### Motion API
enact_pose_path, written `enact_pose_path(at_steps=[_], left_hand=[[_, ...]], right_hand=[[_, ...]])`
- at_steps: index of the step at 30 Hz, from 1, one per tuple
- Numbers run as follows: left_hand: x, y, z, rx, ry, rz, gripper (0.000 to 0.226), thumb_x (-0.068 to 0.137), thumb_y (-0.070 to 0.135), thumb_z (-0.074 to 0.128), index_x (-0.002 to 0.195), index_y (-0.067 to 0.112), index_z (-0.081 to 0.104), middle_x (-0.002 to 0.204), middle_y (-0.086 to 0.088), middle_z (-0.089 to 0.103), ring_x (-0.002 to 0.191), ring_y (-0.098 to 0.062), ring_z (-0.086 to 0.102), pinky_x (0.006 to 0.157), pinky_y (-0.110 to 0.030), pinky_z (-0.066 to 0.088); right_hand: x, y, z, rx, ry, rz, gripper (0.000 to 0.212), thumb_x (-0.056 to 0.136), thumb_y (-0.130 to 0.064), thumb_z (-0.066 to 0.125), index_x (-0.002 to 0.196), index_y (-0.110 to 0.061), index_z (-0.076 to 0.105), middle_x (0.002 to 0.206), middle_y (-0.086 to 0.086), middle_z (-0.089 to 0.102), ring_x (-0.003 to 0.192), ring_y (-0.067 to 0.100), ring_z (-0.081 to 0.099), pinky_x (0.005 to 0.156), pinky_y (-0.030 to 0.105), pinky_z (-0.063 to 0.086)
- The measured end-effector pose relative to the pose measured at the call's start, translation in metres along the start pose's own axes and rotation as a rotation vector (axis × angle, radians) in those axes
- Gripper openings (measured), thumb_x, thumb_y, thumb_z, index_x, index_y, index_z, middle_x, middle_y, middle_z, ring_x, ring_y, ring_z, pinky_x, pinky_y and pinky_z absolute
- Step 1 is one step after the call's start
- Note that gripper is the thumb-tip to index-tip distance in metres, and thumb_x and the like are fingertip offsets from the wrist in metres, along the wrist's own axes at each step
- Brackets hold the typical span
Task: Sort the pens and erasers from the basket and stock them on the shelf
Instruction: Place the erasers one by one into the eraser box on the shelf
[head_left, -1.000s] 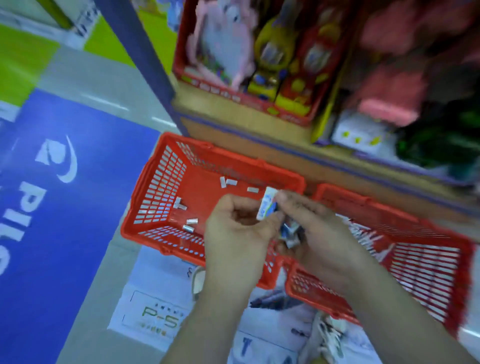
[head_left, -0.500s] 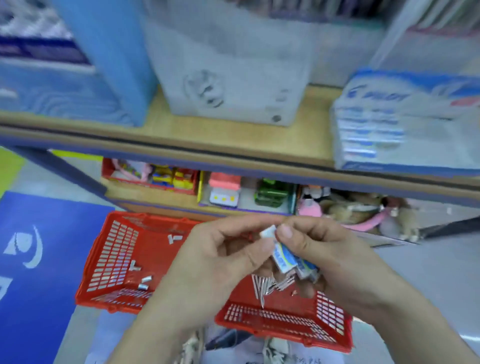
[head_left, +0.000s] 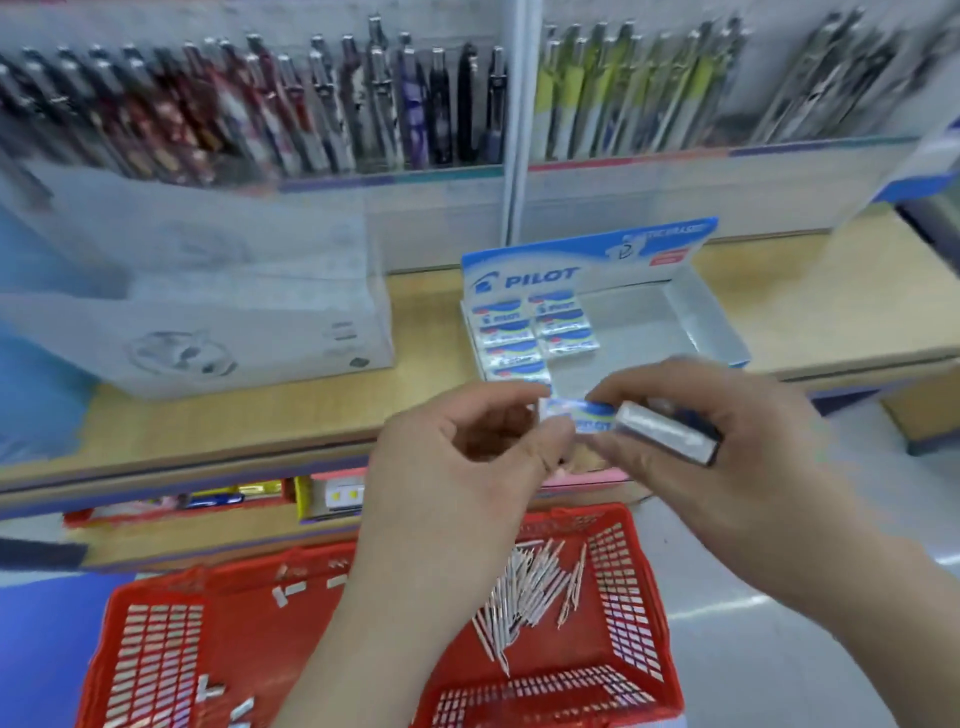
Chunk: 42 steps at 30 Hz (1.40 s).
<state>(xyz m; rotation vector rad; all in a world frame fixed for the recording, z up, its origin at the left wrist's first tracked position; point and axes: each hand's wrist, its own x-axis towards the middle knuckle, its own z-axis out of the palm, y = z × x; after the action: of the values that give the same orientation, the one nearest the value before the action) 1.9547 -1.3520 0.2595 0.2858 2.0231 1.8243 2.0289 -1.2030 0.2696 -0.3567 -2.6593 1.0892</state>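
Note:
Both hands are raised in front of the wooden shelf. My left hand pinches one blue-and-white wrapped eraser by its end. My right hand grips a small stack of erasers and touches the same eraser. Just behind them on the shelf stands an open blue Pilot display box with several erasers filling its left side. Below, a red basket holds several silver pens, and another red basket to the left holds a few small erasers.
Rows of packaged pens hang on the wall above the shelf. A clear plastic box stands on the shelf at the left. A lower shelf with toys sits behind the baskets. Blue floor mat at lower left.
My view has lifted from the baskets up to the shelf. Both hands rose with the erasers and now sit before the Pilot box.

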Motion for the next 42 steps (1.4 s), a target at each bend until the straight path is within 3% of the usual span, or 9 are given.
enact_pose_path(at_steps=[3, 7, 17, 24, 28, 32, 34, 37, 42], left_hand=[[0.019, 0.001, -0.001, 0.203, 0.048, 0.100, 0.011, 0.075, 0.025, 0.073, 0.084, 0.032, 0.072, 0.069, 0.011, 0.065, 0.056, -0.001, 0.055, 0.058, -0.014, 0.044], [0.041, 0.000, -0.005, 0.469, 0.080, 0.217, 0.012, 0.078, 0.029, 0.072, 0.087, 0.036, 0.072, 0.078, 0.011, 0.056, 0.066, -0.004, 0.053, 0.063, -0.015, 0.041], [0.061, 0.006, 0.015, 0.929, -0.035, 0.249, 0.022, 0.076, 0.051, 0.065, 0.096, 0.043, 0.067, 0.083, 0.012, 0.045, 0.091, -0.011, 0.041, 0.077, -0.025, 0.036], [0.066, 0.011, 0.022, 1.020, 0.017, 0.197, 0.019, 0.073, 0.052, 0.065, 0.087, 0.039, 0.065, 0.080, 0.011, 0.053, 0.089, -0.013, 0.044, 0.070, -0.029, 0.041], [0.065, 0.010, 0.025, 1.025, 0.028, 0.182, 0.017, 0.072, 0.049, 0.066, 0.085, 0.038, 0.065, 0.082, 0.012, 0.054, 0.088, -0.012, 0.046, 0.070, -0.029, 0.040], [0.064, 0.014, 0.021, 0.677, 0.030, 0.233, 0.022, 0.071, 0.030, 0.075, 0.088, 0.041, 0.067, 0.080, 0.014, 0.056, 0.073, 0.001, 0.050, 0.063, -0.014, 0.037], [0.059, 0.022, 0.019, 0.455, -0.068, 0.271, 0.038, 0.071, 0.016, 0.074, 0.099, 0.041, 0.069, 0.089, 0.017, 0.060, 0.070, -0.001, 0.053, 0.059, -0.010, 0.039], [0.051, 0.032, 0.018, 0.260, -0.220, 0.263, 0.047, 0.068, 0.022, 0.069, 0.109, 0.045, 0.065, 0.101, 0.017, 0.062, 0.078, -0.009, 0.056, 0.057, -0.020, 0.046], [0.049, 0.035, 0.023, 0.214, -0.147, 0.287, 0.024, 0.067, 0.027, 0.074, 0.088, 0.038, 0.073, 0.077, 0.018, 0.065, 0.066, -0.004, 0.060, 0.059, -0.016, 0.048]], right_hand=[[0.020, 0.008, -0.015, -0.201, 0.015, -0.076, 0.015, 0.077, -0.033, 0.066, 0.092, -0.028, 0.069, 0.076, -0.009, 0.063, 0.072, 0.008, 0.054, 0.065, 0.016, 0.039], [0.049, 0.013, -0.020, -0.428, -0.111, -0.064, 0.010, 0.082, -0.028, 0.070, 0.091, -0.024, 0.070, 0.074, -0.002, 0.061, 0.073, 0.023, 0.058, 0.066, 0.040, 0.046], [0.071, 0.010, -0.015, -0.583, -0.377, -0.040, 0.018, 0.088, -0.044, 0.058, 0.089, -0.028, 0.068, 0.073, -0.002, 0.064, 0.071, 0.015, 0.057, 0.063, 0.039, 0.049], [0.074, 0.015, -0.027, -0.047, -0.398, 0.144, 0.015, 0.092, -0.041, 0.052, 0.088, -0.040, 0.066, 0.050, -0.009, 0.047, 0.047, 0.005, 0.043, 0.046, 0.017, 0.034], [0.068, 0.020, -0.036, 0.417, -0.225, 0.405, 0.034, 0.096, -0.032, 0.046, 0.092, -0.007, 0.069, 0.063, 0.001, 0.046, 0.052, 0.013, 0.040, 0.042, 0.019, 0.030], [0.058, 0.016, -0.038, 0.823, -0.354, 0.514, 0.046, 0.090, -0.047, 0.046, 0.100, -0.011, 0.072, 0.065, 0.002, 0.044, 0.049, 0.012, 0.034, 0.038, 0.020, 0.020], [0.055, 0.016, -0.039, 0.886, -0.436, 0.512, 0.049, 0.089, -0.052, 0.047, 0.098, -0.011, 0.071, 0.064, 0.003, 0.042, 0.048, 0.011, 0.032, 0.038, 0.020, 0.017], [0.052, 0.017, -0.042, 0.912, -0.510, 0.505, 0.044, 0.084, -0.057, 0.049, 0.086, -0.019, 0.070, 0.063, 0.002, 0.044, 0.047, 0.010, 0.033, 0.038, 0.019, 0.017], [0.049, 0.017, -0.045, 0.915, -0.520, 0.496, 0.041, 0.086, -0.052, 0.058, 0.077, -0.013, 0.066, 0.062, 0.005, 0.045, 0.045, 0.010, 0.031, 0.037, 0.018, 0.017]])
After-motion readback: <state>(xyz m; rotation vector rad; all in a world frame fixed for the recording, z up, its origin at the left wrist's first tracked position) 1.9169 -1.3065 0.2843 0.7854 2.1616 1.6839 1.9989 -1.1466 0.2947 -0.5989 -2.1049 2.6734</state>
